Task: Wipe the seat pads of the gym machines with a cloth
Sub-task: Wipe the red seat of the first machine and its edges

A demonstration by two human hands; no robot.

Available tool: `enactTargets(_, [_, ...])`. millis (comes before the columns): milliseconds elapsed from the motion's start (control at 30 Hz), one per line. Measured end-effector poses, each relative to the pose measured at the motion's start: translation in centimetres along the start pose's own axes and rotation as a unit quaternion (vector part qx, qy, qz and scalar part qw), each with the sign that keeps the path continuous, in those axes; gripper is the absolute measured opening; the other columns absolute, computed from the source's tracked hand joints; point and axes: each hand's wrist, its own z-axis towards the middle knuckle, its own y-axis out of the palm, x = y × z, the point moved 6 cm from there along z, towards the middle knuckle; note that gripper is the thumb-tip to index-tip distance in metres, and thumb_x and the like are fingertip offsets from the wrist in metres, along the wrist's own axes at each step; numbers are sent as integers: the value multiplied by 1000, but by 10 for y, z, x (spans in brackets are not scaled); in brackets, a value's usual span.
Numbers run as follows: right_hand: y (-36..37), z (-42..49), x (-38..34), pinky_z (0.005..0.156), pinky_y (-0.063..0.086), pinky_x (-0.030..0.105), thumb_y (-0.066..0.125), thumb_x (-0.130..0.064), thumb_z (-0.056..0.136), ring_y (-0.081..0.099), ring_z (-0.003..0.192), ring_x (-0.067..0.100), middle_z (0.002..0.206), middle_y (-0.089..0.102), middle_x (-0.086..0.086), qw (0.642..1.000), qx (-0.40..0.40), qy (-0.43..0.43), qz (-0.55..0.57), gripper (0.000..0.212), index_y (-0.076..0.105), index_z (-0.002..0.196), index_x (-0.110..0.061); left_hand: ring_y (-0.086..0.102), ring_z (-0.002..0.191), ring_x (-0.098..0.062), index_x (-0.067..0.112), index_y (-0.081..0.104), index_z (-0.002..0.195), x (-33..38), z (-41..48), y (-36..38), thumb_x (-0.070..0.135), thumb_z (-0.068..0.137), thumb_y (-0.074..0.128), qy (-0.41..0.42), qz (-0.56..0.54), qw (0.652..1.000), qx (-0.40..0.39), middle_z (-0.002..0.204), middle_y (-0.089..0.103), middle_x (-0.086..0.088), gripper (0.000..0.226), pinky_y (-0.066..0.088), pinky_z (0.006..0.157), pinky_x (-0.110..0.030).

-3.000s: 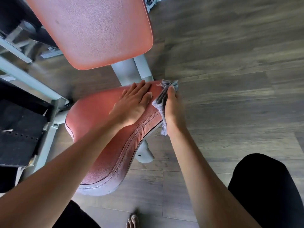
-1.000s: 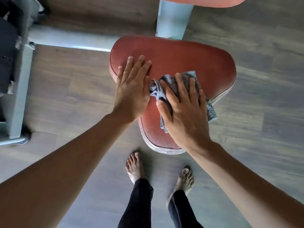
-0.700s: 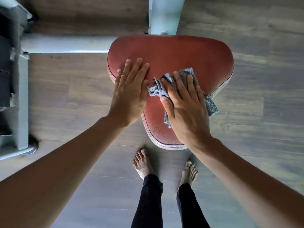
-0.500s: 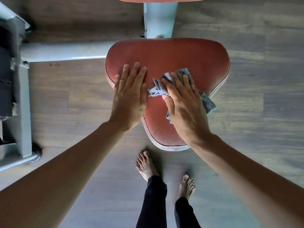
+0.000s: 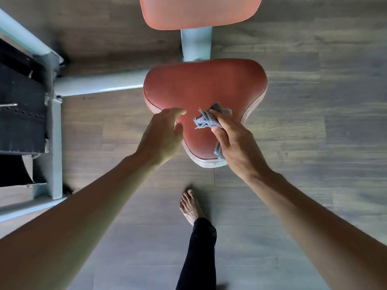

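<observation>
Two hands are easing off the red seat pad.
The left hand, flat on it a moment ago, is lifting away, loosely bent and empty; the right hand is bunching the once-spread cloth between fingers and thumb over the pad's narrow front, so wiping here is probably ending.

Seat pad dark red-brown w/ pale edge trim; cloth grey-blue. Back pad lighter orange-red. Frame pale grey-blue, weight stack black. Floor grey-brown wood grain. Trouser leg black.
</observation>
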Motion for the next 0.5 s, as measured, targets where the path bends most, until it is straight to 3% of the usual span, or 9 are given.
enactTargets(67, [-16,-33,-12,107,26,4,47,-14,103,45,136,13,147,51,2,999,26,7,27,38,54,140,-12,53,120,-21,20,55,138,22,-30,-7,14,99,49,6,4,1000,-12,139,57,-2,40,33,103,-25])
enactTargets(167, [-49,-87,-30,105,27,2,46,-14,103,46,136,10,147,51,-1,996,66,31,54,38,54,140,-14,57,109,-23,21,57,136,65,-78,-18,16,99,51,32,6,999,-28,132,61,-3,38,35,96,-24])
enactTargets(267, [-93,-152,-55,106,31,6,45,-18,104,47,134,8,146,52,-3,991,102,47,74,39,52,142,-18,58,113,-21,19,58,135,119,-136,-29,15,99,52,78,5,996,-39,134,62,-1,36,37,99,-24])
enactTargets(367, [-148,-229,-83,102,31,3,46,-17,104,50,130,10,144,54,0,984,150,62,76,38,53,142,-17,57,120,-21,17,59,132,179,-198,-35,15,99,54,125,-1,991,-55,133,62,-2,34,43,104,-36])
enactTargets(500, [-221,-346,-115,105,30,5,45,-16,104,47,133,12,147,51,4,974,189,96,80,40,51,143,-14,59,121,-17,16,62,130,265,-290,-36,15,98,55,192,6,977,-88,132,64,-3,33,44,105,-34])
